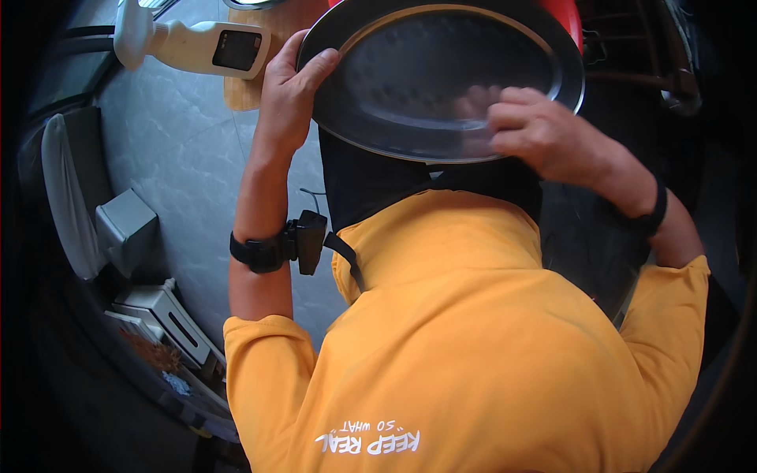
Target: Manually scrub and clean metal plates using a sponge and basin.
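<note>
A dark, glossy round tray or shallow pan (437, 65) with a thin light rim is held out over my lap, looking oval from this angle. My left hand (298, 83) grips its left edge, thumb on the inner face and fingers behind. My right hand (526, 127) is at the lower right part of the surface, fingers curled and slightly blurred. Its reflection shows in the shiny face beside the fingertips. Whether those fingers hold anything, or pinch the rim, is hidden.
Behind the tray shows part of a red plastic basin (569, 26). A white device with a dark panel (213, 47) is by a wooden board (242, 94) at upper left. A grey bin (125, 216) and a white box (171, 325) stand on the tiled floor (195, 159).
</note>
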{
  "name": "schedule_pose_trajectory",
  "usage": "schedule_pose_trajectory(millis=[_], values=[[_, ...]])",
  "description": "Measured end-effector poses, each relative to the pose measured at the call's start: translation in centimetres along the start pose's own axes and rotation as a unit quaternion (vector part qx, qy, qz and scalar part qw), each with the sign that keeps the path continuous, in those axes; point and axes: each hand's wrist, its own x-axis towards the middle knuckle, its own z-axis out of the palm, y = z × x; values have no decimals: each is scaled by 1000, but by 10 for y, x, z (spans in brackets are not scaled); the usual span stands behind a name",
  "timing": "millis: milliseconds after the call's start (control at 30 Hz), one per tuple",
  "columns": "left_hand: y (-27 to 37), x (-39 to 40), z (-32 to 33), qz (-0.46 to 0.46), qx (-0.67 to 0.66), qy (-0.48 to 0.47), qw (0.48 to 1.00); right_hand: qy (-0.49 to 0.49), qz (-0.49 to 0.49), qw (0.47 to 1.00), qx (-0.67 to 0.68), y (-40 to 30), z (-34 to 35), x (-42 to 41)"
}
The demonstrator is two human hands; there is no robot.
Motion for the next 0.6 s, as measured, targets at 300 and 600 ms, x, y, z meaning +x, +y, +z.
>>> schedule_pose_trajectory(millis=[300, 600], values=[[9, 15, -27, -11, 172, -144, 974, 239, 239, 918, 205, 42, -19, 0], [15, 0, -12, -43, 80, -71, 993, 151, 342, 918, 135, 75, -13, 3]])
